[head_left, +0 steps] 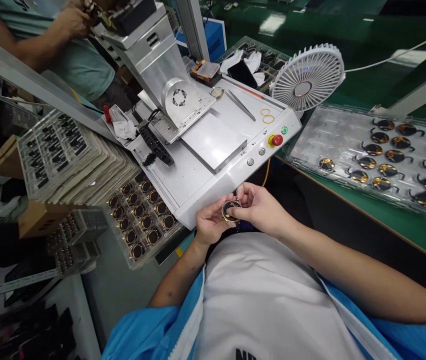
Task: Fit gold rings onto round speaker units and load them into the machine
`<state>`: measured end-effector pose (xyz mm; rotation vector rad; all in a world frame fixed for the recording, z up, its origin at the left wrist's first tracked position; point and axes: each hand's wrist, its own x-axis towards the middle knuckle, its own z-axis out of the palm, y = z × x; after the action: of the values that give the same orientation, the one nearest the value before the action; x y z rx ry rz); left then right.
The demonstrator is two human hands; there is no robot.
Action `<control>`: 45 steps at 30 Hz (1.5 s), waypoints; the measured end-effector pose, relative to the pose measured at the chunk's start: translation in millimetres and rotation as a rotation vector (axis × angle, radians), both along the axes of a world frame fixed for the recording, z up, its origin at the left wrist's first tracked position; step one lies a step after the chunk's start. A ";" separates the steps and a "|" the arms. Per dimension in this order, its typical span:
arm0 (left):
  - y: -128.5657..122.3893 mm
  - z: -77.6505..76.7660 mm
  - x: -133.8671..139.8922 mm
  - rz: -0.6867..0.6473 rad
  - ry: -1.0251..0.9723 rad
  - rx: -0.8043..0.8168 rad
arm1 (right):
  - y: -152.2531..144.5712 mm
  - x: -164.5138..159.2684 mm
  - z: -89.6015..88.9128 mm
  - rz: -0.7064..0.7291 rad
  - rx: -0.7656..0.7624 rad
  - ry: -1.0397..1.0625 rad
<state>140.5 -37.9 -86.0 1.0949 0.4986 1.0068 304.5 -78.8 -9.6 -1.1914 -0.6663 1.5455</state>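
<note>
A round watch case (pixel 229 206) with a dark inside and a gold-coloured rim is held close to my body, at the front edge of the machine. My left hand (pixel 211 221) grips it from the left, fingers behind and around its edge. From the right, my right hand (pixel 261 206) pinches the case, its thumb lying over the open face. Parts of the case are hidden by the fingers. Just ahead of my hands is the white machine base (pixel 213 192) with its buttons.
A clear tray of watch cases (pixel 146 222) lies at left, near stacked trays (pixel 85 167). At right, another tray (pixel 333 132) holds round parts with dark tails. Tweezers (pixel 241 105), a red stop button (pixel 276 140) and a fan (pixel 306 82) are ahead. A co-worker's arm (pixel 44 37) shows upper left.
</note>
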 end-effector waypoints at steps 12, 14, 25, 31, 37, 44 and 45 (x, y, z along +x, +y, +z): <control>-5.1 -9.2 1.3 0.069 0.073 0.173 | -5.2 1.5 -18.5 0.048 -0.102 0.087; -3.8 -6.4 0.4 0.093 0.085 0.168 | -4.5 -3.6 -18.8 0.021 -0.077 0.072; 3.9 12.8 0.9 0.046 0.054 0.009 | 83.9 60.0 -7.3 -0.360 -0.050 -0.333; 5.8 13.6 -0.4 0.094 0.153 0.154 | 104.4 73.6 -0.9 -0.391 -0.032 -0.343; 2.9 13.0 2.5 0.199 0.303 0.332 | 54.2 52.1 0.1 -0.135 0.139 -0.311; 1.8 14.5 6.4 0.222 0.349 0.441 | 8.2 21.3 -4.7 0.155 0.057 -0.351; 1.7 14.9 6.8 0.221 0.342 0.451 | 7.1 20.0 -5.8 0.150 0.060 -0.366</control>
<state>147.3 -36.2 -71.0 1.6585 0.6991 1.1633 324.5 -71.8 -15.4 -1.4203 -1.0561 1.4287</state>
